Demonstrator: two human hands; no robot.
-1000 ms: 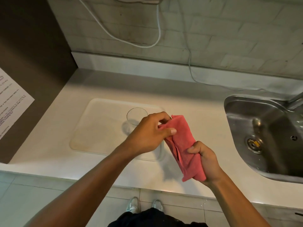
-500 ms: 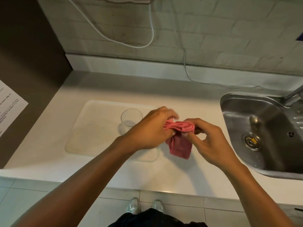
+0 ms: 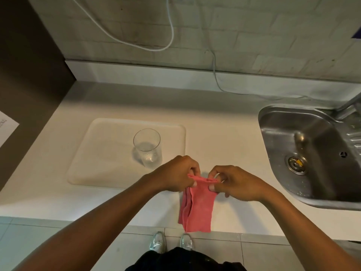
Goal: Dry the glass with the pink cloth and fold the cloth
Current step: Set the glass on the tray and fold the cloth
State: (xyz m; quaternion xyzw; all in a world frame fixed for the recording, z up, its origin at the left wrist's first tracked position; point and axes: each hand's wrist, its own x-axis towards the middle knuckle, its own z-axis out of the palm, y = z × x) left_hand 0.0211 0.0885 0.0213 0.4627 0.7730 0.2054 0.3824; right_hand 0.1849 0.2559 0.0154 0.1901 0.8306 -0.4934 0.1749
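The pink cloth [image 3: 197,208] hangs folded in layers over the front of the white counter [image 3: 224,145]. My left hand [image 3: 175,175] pinches its top left corner and my right hand [image 3: 232,182] pinches its top right corner, thumbs toward me. The lower edge of the cloth reaches past the counter's front edge. A clear glass [image 3: 147,148] stands upright on a pale mat [image 3: 101,153], just beyond my left hand and apart from it.
A steel sink [image 3: 312,153] with a drain sits at the right, its tap at the far right edge. White cables run along the tiled back wall. A dark panel with a paper sheet [image 3: 6,128] borders the left. My shoes show on the floor below.
The hands came toward me, away from the glass. The cloth, bunched between them before, now hangs longer and flatter from its top edge.
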